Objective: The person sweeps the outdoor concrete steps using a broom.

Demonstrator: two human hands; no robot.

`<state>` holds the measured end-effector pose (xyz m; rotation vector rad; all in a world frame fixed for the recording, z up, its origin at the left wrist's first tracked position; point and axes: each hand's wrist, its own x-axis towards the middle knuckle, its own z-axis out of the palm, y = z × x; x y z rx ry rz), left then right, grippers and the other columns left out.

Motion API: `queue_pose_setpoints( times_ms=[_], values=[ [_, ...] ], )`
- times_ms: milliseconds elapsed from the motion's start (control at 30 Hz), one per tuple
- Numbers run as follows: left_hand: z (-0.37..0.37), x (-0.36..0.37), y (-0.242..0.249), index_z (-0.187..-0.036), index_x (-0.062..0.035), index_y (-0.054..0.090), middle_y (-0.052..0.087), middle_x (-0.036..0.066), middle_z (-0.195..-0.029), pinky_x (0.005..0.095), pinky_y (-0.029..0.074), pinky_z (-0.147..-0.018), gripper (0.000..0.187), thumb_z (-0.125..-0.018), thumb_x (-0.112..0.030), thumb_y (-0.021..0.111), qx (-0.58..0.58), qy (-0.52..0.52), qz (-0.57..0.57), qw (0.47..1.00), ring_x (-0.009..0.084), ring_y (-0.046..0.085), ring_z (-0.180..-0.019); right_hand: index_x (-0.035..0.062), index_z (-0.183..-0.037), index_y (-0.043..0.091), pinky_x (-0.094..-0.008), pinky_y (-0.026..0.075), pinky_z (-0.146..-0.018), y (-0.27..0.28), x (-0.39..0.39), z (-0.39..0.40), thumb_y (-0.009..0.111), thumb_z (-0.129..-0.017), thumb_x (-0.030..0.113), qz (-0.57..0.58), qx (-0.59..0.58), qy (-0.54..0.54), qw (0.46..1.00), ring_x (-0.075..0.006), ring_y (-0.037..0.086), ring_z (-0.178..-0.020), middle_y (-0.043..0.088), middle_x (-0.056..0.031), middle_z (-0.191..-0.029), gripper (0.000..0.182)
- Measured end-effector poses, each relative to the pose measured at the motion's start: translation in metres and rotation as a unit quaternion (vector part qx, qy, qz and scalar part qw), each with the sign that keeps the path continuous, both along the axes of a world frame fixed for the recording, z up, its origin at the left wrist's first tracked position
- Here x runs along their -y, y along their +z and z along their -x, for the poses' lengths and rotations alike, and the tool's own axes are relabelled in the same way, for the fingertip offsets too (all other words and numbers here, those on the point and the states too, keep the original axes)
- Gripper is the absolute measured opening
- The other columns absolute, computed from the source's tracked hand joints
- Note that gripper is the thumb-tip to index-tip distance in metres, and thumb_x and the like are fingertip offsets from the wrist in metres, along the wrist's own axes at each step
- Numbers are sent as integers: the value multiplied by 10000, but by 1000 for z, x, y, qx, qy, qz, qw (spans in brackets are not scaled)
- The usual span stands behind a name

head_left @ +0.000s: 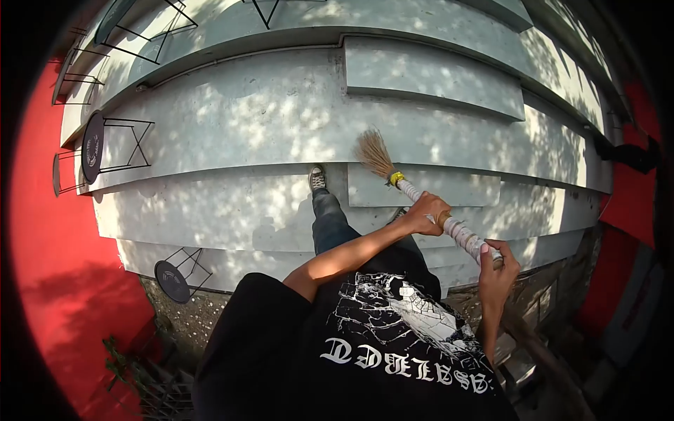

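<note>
A broom point(375, 153) slants across the middle of the view, its straw bristles at the upper left and touching or close to a step's edge. A yellow binding point(396, 178) sits where the bristles meet the handle, which is wrapped in whitish tape. My left hand point(428, 214) is closed around the upper-middle of the handle. Near the handle's end, my right hand point(499, 270) grips it with the thumb along one side and fingers on the other.
Wide pale concrete steps point(246, 133) run across the view, with raised blocks point(432, 76) on them. Small round black tables point(93, 149) on thin metal legs stand at the left. My foot point(318, 178) is on a step. Red walls point(63, 281) flank the sides.
</note>
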<state>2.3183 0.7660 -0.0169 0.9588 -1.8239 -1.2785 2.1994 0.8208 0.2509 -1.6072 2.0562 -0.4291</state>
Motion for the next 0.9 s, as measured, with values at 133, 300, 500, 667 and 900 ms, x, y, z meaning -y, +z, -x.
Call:
queue_pose_setpoints(
  times_ms=[133,300,500,667,900],
  values=[
    [84,-38,18,-720,-79,616,652,143,-715,465,489,-685,220,-577,-134,773,-25,70,-3,997,397,657,-744,-4,-916,706,-410,496,-732,17,-7,93,751,-852,159,111,43,146,982,-266,620,-713,669,-182,-767,181],
    [148,-49,53,-747,-75,607,641,135,-744,454,456,-736,280,-563,-148,806,-1,88,15,996,380,634,-759,-19,-843,671,-460,524,-809,19,3,171,703,-860,86,264,256,276,888,-256,659,-700,677,-158,-738,110],
    [167,-45,36,-680,-70,562,584,122,-690,446,432,-765,324,-586,-204,841,32,140,110,983,365,601,-733,-9,-745,542,-405,524,-702,-58,-36,215,601,-958,68,200,500,249,805,-222,583,-615,587,-106,-651,235],
    [210,-77,-29,-702,-44,611,647,179,-732,481,468,-668,257,-569,-170,791,56,74,22,995,416,636,-751,5,-689,485,-347,483,-624,-98,-56,245,608,-978,60,170,550,104,811,-168,525,-567,556,-79,-620,318],
    [292,-151,3,-815,-98,625,662,104,-846,459,404,-857,273,-610,-174,789,57,-55,-58,995,346,644,-899,27,-693,444,-411,490,-636,-55,-116,314,570,-940,84,215,536,66,814,-207,529,-549,553,-113,-610,283]
  ],
)
